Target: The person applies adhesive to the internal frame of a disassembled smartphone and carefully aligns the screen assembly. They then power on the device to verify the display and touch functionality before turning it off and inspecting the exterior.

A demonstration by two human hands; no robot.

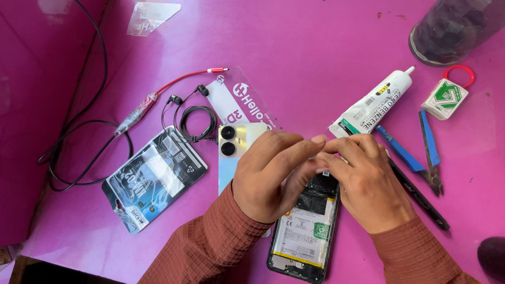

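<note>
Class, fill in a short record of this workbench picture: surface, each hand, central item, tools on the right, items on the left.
Surface: pink table
Left hand: fingertips meeting the right hand above the opened phone
Right hand: pinching at the phone's top end
Right side: white glue tube, blue-handled cutters
Left side: phone back cover, black earphones, foil pouch

Two hands [274, 173] work over one opened phone [305, 232]. One phone back cover [233, 149], one glue tube [372, 105] and one pair of cutters [428, 151] lie nearby. One earphone set [194, 119] and two flat packets [155, 178] complete the count.
</note>
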